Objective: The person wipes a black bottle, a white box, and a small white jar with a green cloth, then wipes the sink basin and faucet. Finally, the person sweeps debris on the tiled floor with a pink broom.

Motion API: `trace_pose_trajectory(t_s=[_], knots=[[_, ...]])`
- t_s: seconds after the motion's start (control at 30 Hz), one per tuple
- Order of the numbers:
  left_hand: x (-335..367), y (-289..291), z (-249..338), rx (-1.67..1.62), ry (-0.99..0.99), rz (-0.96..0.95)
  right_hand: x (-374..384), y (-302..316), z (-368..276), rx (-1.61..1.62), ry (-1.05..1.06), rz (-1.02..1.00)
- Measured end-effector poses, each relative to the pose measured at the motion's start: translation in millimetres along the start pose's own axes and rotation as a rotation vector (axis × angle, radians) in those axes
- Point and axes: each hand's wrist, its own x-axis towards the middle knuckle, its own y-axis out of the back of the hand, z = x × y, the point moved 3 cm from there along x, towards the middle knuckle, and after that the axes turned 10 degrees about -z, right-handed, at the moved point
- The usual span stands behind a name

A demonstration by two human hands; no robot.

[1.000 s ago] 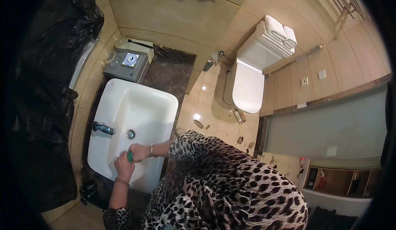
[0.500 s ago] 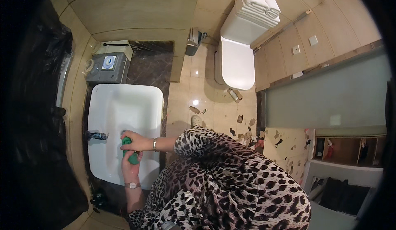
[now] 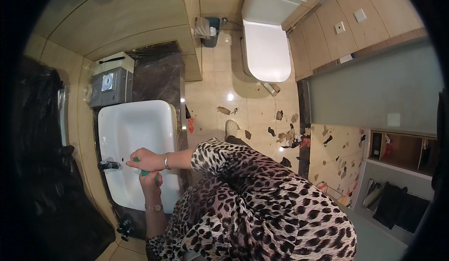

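Over the white sink basin [image 3: 117, 130], my two hands grip one crumpled green cloth [image 3: 144, 172] that is bunched tightly, with only small bits showing between the fingers. My right hand [image 3: 146, 159], with a bracelet at the wrist, is wrapped round the upper part. Just below it, touching it, my left hand [image 3: 150, 181] is closed on the lower part; a watch sits on that wrist. A dark metal faucet [image 3: 109, 165] stands at the basin's left side, near my right hand's fingertips. Most of the cloth is hidden inside both fists.
A grey box [image 3: 112, 87] stands on the dark stone counter [image 3: 156, 76] beyond the basin. Farther right are a bin [image 3: 212, 32] and a white toilet [image 3: 267, 50] with its lid down. Scraps [image 3: 279, 115] litter the tiled floor. Dark plastic [image 3: 42, 158] hangs at the left.
My hands have closed tighter round the green cloth, so less of it shows. My right hand has turned over it. The whole view has shifted a little.
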Motion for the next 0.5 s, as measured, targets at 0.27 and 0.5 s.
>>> trace_pose_trajectory(t_s=[0.27, 0.5], knots=[[24.3, -15.7, 23.6, 0.09, 0.074, 0.305, 6.5, 22.8, 44.5, 0.004, -0.18, 0.144], [44.0, -61.7, 38.1, -0.29, 0.084, 0.057, -45.5, 117.7, 13.6, 0.4, -0.347, -0.028]])
